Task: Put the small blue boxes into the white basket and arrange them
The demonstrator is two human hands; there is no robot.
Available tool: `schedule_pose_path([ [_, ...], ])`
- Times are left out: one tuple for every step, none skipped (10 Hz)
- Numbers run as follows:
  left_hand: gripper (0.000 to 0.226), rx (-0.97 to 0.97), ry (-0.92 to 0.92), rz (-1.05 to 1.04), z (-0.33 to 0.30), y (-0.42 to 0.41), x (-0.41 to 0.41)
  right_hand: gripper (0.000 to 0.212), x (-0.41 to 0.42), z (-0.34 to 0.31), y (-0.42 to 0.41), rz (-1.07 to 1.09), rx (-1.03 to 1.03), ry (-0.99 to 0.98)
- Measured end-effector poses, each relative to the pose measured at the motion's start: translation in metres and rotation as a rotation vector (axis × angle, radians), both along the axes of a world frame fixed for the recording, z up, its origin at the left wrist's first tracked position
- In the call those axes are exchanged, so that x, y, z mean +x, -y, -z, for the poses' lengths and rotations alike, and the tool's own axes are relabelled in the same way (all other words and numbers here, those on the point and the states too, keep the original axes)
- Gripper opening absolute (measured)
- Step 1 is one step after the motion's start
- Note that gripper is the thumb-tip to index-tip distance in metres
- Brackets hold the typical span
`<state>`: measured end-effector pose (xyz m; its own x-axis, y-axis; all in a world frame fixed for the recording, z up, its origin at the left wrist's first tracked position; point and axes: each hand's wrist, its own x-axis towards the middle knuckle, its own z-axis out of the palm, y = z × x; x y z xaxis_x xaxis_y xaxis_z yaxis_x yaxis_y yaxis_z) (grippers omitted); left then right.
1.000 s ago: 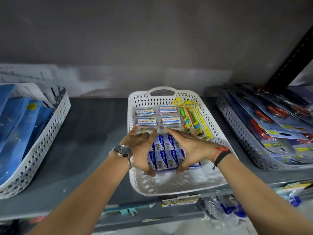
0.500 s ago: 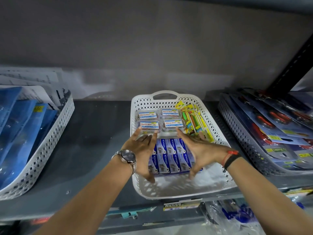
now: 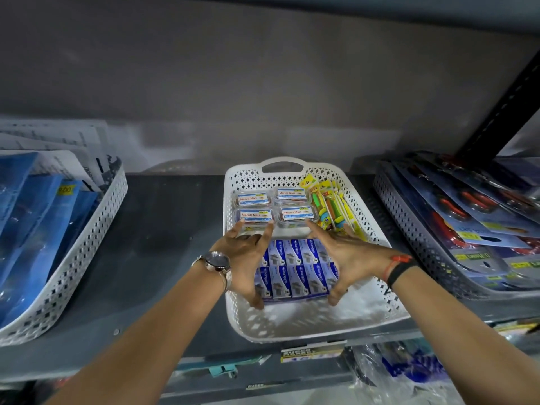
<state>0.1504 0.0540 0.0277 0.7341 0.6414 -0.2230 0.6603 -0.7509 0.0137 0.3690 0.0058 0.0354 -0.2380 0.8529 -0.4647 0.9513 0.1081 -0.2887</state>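
The white basket (image 3: 292, 331) sits on the grey shelf, centre. Inside it, several small blue boxes (image 3: 295, 267) lie packed in two rows as one block on the basket floor. My left hand (image 3: 245, 258), with a watch on the wrist, presses the block's left side, thumb at its front corner and fingers spread toward the back. My right hand (image 3: 347, 258), with a red and a black band on the wrist, clasps the right side the same way. Parts of the outer boxes are hidden under my palms.
Behind the block, clear labelled cases (image 3: 254, 198) and yellow packs (image 3: 333, 206) fill the basket's back. A white basket of blue packets (image 3: 73, 258) stands left, a dark tray of carded goods (image 3: 423, 244) right. Bare grey shelf (image 3: 163, 229) lies between the baskets.
Both hands stay clasped around the block of blue boxes. My fingers have spread a little further toward the clear cases. The view has shifted slightly.
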Motion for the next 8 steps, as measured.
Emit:
schedule_pose_path([
  [0.143,-0.043,-0.023,0.01,0.0,-0.001,0.0,0.142,0.002,-0.002,0.0,0.017,-0.06,-0.002],
  [0.143,-0.11,-0.007,0.001,-0.002,0.0,0.005,0.144,0.009,-0.004,0.003,0.033,-0.077,-0.001],
  [0.143,-0.119,-0.001,-0.004,-0.002,0.0,0.011,0.144,0.013,-0.004,0.006,0.033,-0.042,0.033],
  [0.142,-0.097,0.048,0.003,0.0,0.0,0.011,0.143,0.013,-0.002,0.006,0.019,0.019,0.066],
  [0.14,-0.055,0.055,0.007,0.001,0.002,0.01,0.138,0.012,-0.002,0.005,0.012,0.062,0.077],
  [0.136,-0.036,0.017,0.003,0.003,0.002,0.011,0.135,0.012,0.0,0.005,0.007,0.081,0.101],
  [0.128,-0.075,0.001,-0.029,-0.001,0.011,0.011,0.136,0.005,-0.007,0.01,0.015,0.032,0.151],
  [0.11,-0.042,0.141,-0.06,-0.012,0.027,0.008,0.122,-0.001,-0.03,0.026,0.028,0.142,0.129],
])
